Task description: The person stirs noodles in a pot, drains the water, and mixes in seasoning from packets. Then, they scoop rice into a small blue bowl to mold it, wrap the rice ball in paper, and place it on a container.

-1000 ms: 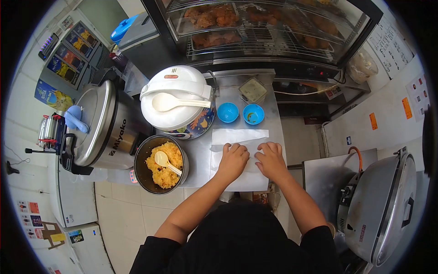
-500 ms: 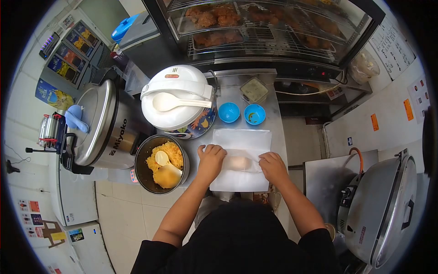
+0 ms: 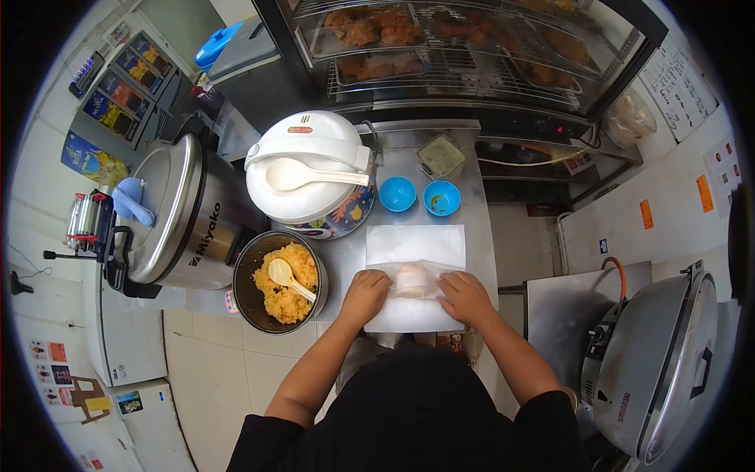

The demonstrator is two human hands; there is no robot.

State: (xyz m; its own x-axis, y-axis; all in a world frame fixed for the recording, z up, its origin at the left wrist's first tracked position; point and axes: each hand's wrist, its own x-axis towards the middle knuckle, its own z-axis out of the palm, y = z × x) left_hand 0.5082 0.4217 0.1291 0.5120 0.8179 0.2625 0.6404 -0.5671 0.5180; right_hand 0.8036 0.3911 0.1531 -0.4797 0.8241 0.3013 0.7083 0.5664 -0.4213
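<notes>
A white paper sheet (image 3: 417, 240) lies on the metal counter in front of me. Across its middle, a translucent wrapper (image 3: 429, 270) covers a pale, rounded lump (image 3: 410, 280) whose kind I cannot make out. My left hand (image 3: 366, 295) is closed on the wrapper's left end, fingers curled beside the lump. At the opposite end, my right hand (image 3: 464, 296) grips the wrapper, its fingers bent over the edge. Left of the sheet stands a dark pot (image 3: 245, 295) of yellow rice (image 3: 287, 303), with a cream rice paddle (image 3: 281, 273) resting in it.
Behind the sheet are two blue bowls (image 3: 397, 194) and a lidded square container (image 3: 442, 156). A white rice cooker (image 3: 295, 130) with a paddle on its lid stands back left, beside a large steel cooker (image 3: 177, 228). A glass warming cabinet (image 3: 472, 102) with fried food spans the back.
Both hands have come nearer to me and closer in around the lump. The wrapper's fold now lies more tightly over it, drawn in at both ends.
</notes>
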